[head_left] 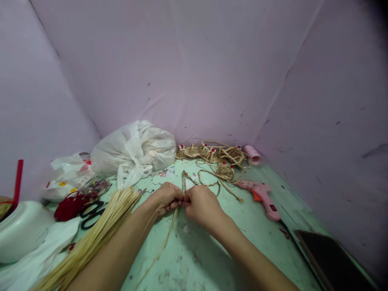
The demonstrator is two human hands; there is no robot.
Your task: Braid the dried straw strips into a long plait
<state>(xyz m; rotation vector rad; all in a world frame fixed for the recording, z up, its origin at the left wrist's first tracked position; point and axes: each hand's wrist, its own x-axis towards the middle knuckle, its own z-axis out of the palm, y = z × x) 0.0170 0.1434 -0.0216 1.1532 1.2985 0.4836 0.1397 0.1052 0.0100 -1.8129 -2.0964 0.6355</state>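
Observation:
Over the middle of the green table, my left hand [166, 199] and my right hand [202, 203] meet with their fingertips pinched together. Between them they grip a thin braided straw cord [184, 182], whose braided part rises just beyond the fingers. A pale loose strand [162, 248] trails from below the hands toward the table's near edge. The exact spot where the fingers press is hidden. Left of my left forearm lies a bundle of dry straw strips [106, 224]. More twisted straw cord [209, 171] curls on the table past the hands.
A pink glue gun [261, 194] lies at right, near a dark flat device [330, 258]. Along the back are a white plastic bag [136, 147], straw pieces with red beads [209, 152] and a pink thread spool [252, 155]. Black-handled scissors [92, 214] and red yarn [68, 207] lie left.

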